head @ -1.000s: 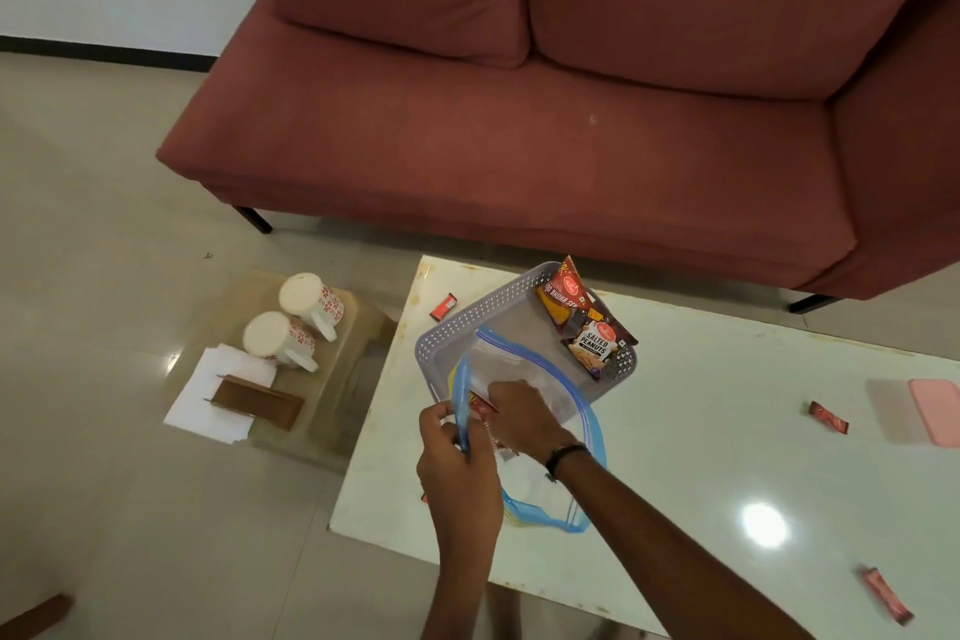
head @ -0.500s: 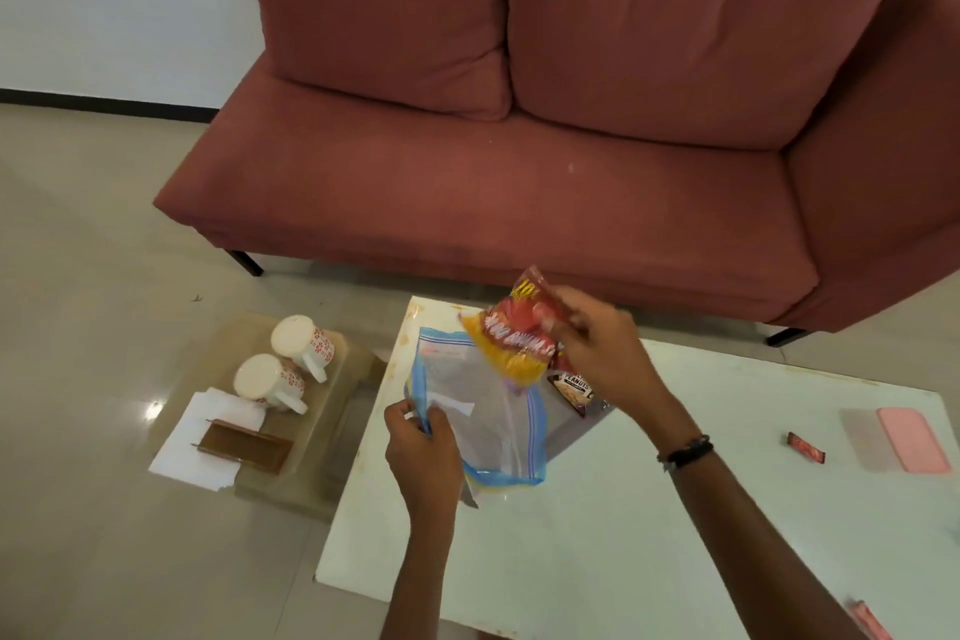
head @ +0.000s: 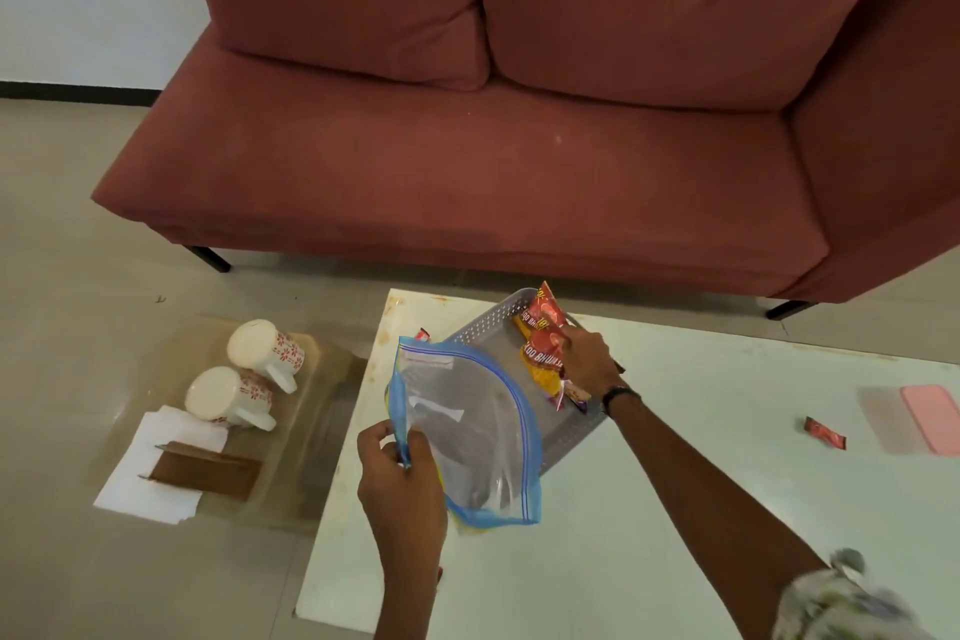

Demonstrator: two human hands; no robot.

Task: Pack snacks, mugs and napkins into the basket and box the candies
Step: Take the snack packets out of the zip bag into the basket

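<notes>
White surface (head: 649, 509) carries the basket (head: 566, 437). Right hand (head: 589, 361), grip clamped on a snack (head: 543, 343), should lay it flat inside. Left hand (head: 400, 478) pinches the bag (head: 467, 431); hold it clear.

A grey perforated basket (head: 563, 437) is set at the table's far left corner, partly covered by a clear zip bag with blue edging (head: 470, 437) that is held upright. A red-and-yellow snack packet (head: 543, 346) is held over the basket. Two white mugs with red flowers (head: 244, 379) lie on their sides on a low glass stand beside white napkins (head: 140, 473). A red candy (head: 825, 433) lies near the table's right edge.
</notes>
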